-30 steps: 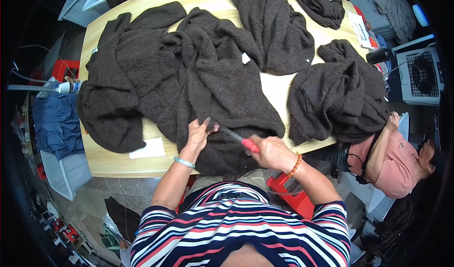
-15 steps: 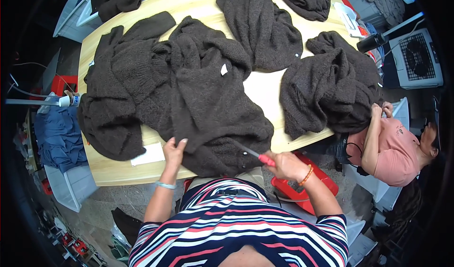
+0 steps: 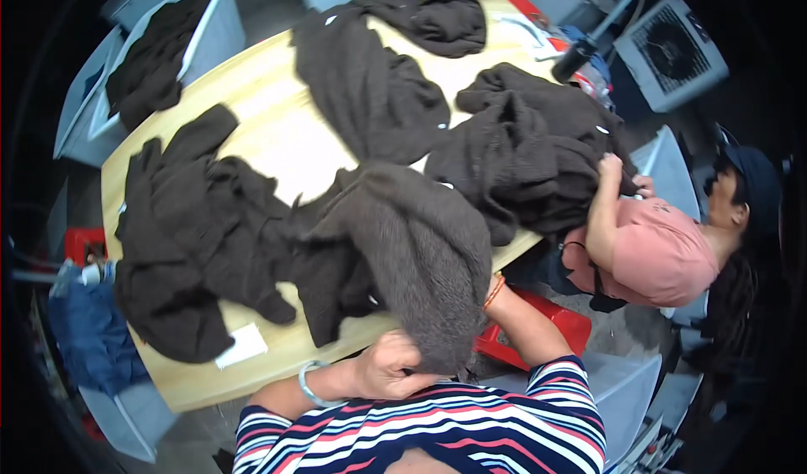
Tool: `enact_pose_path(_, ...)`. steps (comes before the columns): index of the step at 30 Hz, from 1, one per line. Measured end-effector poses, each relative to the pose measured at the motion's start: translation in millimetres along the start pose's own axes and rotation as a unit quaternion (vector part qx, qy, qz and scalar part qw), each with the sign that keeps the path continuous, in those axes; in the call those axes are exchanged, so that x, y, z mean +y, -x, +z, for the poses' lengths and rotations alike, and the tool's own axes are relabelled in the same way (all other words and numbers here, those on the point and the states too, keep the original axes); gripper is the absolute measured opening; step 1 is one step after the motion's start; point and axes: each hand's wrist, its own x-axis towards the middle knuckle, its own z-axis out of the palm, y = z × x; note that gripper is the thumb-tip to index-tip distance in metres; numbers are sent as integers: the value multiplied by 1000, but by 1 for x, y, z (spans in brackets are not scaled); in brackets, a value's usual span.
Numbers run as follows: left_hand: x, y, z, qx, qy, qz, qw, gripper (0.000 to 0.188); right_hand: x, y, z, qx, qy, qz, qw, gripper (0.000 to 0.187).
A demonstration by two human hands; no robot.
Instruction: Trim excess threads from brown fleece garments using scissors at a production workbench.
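A dark brown knit sweater [image 3: 420,247] is lifted off the near table edge, bunched and slightly blurred. My left hand [image 3: 388,366] is closed at its lower left edge, thumb pointing right, close to my body. Behind or inside the raised cloth goes my right hand [image 3: 493,286]; little more than the wrist with an orange bracelet shows, and its fingers are hidden. The red-handled tool seen earlier is out of sight. Left of the raised sweater lies another dark knit garment [image 3: 202,247], apparently touching it.
More dark knits lie on the wooden table [image 3: 252,96], including a pile [image 3: 521,155] handled by a co-worker [image 3: 656,239] at right. A white paper [image 3: 242,345] rests near the front left. Bins, one of dark cloth [image 3: 160,54], surround the table; a red stool [image 3: 538,327] stands close on my right.
The sweater has been raised from the table toward me. My left hand has gone from spread fingers to closed on it; my right hand and its tool have passed behind the cloth. The view has shifted.
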Motion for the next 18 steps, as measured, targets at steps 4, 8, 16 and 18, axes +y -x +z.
enact_pose_path(4,-11,-33,-3,-2,-55,31,998,24,-106,10,-43,108,295,-131,940,52)
enact_pose_path(8,-38,-106,11,9,-86,71,994,27,-203,16,-140,14,-77,-242,967,41)
enact_pose_path(16,-211,-149,-62,152,-416,-8,897,40,-203,22,-192,453,669,140,572,52)
enact_pose_path(18,-262,-125,-90,106,-498,-129,851,57,-181,31,-180,421,670,42,611,50)
